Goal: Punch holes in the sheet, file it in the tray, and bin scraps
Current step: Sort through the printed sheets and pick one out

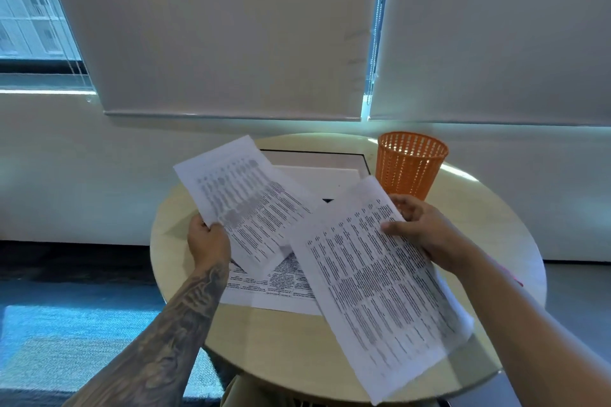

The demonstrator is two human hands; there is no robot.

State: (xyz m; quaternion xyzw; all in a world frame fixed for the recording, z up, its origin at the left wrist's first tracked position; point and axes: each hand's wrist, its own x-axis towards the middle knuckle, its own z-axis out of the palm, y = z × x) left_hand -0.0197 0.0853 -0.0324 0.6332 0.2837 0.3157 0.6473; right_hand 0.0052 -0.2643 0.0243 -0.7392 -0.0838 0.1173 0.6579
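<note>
Hands (209, 235) gripping printed sheets (251, 205), text illegible.

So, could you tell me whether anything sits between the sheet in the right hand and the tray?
Yes. The sheet in the left hand, held up at, overhangs the near left part of the tray. The right hand's sheet has only the tray's right side open.
</note>
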